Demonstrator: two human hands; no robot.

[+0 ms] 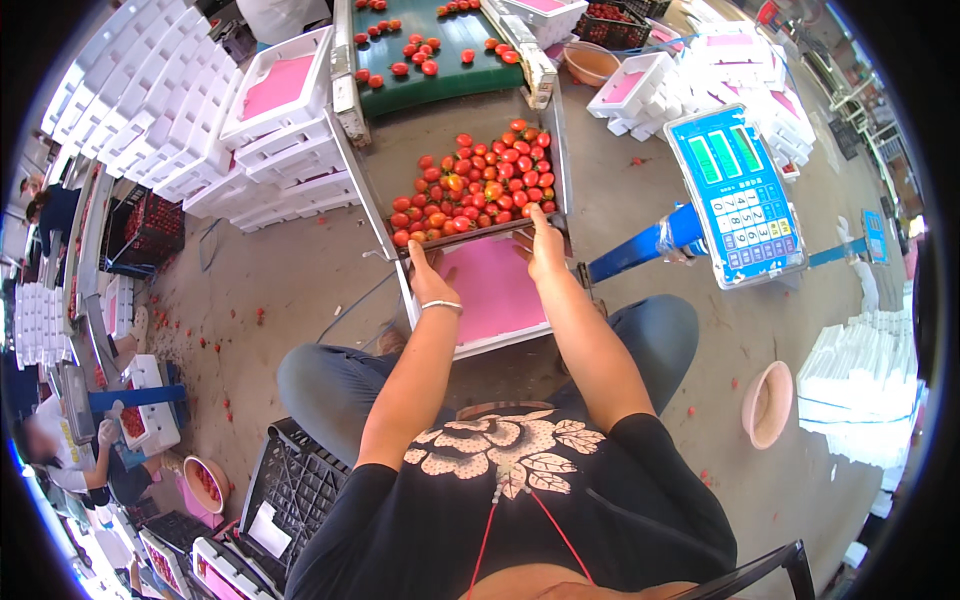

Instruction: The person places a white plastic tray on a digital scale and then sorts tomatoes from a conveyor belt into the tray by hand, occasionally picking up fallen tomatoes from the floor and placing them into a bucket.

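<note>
Small red tomatoes (480, 180), a few of them orange, are heaped at the low end of a metal chute (397, 161). A dark front lip (480, 234) runs along that end. My left hand (433, 283) grips the lip near its left end, thumb on top. Toward its right end my right hand (545, 247) grips it the same way, thumb beside the tomatoes. Below and between my hands is a white foam box (495, 346) with a pink liner (495, 289). Part of the box is hidden by my forearms.
A green conveyor belt (450, 79) carrying tomatoes ends above the chute. At right stands a blue scale display (739, 195) on a post. Stacked white foam boxes (292, 165) rise at left. A black crate (300, 480) and a basin (766, 405) flank me. Another person (67, 442) sits at left.
</note>
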